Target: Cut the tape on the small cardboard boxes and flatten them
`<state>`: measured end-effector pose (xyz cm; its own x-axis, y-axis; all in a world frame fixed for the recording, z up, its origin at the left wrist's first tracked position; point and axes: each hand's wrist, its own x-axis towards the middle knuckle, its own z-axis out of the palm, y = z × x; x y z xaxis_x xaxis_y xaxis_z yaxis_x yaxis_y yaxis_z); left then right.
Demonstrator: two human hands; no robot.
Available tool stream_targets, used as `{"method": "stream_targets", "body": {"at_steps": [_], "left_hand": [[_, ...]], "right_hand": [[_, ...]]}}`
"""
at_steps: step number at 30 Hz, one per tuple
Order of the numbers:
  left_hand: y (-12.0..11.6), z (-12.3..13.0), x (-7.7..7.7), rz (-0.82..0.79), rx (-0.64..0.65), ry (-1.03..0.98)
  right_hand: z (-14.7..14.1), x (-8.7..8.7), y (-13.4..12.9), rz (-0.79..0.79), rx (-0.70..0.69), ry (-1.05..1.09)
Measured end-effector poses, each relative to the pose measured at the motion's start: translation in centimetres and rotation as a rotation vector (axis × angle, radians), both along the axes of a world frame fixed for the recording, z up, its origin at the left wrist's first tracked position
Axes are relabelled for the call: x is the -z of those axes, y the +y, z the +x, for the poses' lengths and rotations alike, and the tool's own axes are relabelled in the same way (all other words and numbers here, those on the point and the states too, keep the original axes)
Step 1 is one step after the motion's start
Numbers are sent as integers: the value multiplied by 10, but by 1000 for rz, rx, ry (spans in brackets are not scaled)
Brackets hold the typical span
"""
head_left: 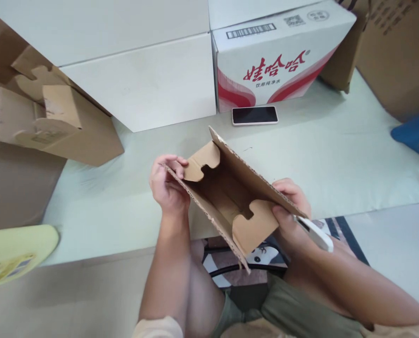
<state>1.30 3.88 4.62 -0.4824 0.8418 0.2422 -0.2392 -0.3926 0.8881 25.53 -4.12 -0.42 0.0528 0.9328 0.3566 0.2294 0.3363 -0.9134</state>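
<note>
A brown cardboard box [226, 195] with its top open is tilted above the edge of the pale green surface. Two notched inner flaps are folded part way over its dark inside. My left hand [169, 185] is closed on the box's far left corner, fingers curled over the rim by the flap. At the near right corner my right hand [292, 227] grips the wall, thumb by the other flap and fingers outside. A white, rounded, handle-like object [318, 234] sticks out from my right hand; its kind I cannot make out.
A phone [255, 115] lies before a white and red carton [279, 61]. White boxes [153, 84] stand at the back. Another open cardboard box [86, 126] is at left. A yellow-green object [22, 244] and a blue object [416, 134] flank the covered surface [118, 216].
</note>
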Motion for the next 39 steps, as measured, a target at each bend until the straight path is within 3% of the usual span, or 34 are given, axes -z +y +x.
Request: {"method": "stream_targets", "body": {"at_steps": [3,7,12,15,20,23,26,30,33,36,39], "left_hand": [[-1,-3,8,40,-15,52],[-1,-10,20,-12,56,260],[2,-23,21,27,189,698],[3,-29,18,21,253,776],[2,-50,19,-65,233,617],[4,-65,22,-156,97,452],[6,-71,24,-232,-93,266],[7,-60,25,-270,-196,95],[7,-50,30,-330,-121,68],[7,-41,36,-438,-11,77],[5,-33,38,-538,145,75]], "right_hand": [[1,-5,6,119,61,16],[9,-5,18,245,-123,-22],[10,-2,24,262,-292,-16],[7,3,21,239,-224,2],[10,4,25,66,64,29],[14,-1,34,-125,122,-59],[11,-5,39,-284,-83,-170],[3,-8,34,-147,-336,-214],[4,-7,31,-24,-359,-217],[11,-3,32,-10,-367,-202],[16,-6,31,79,-456,-107]]}}
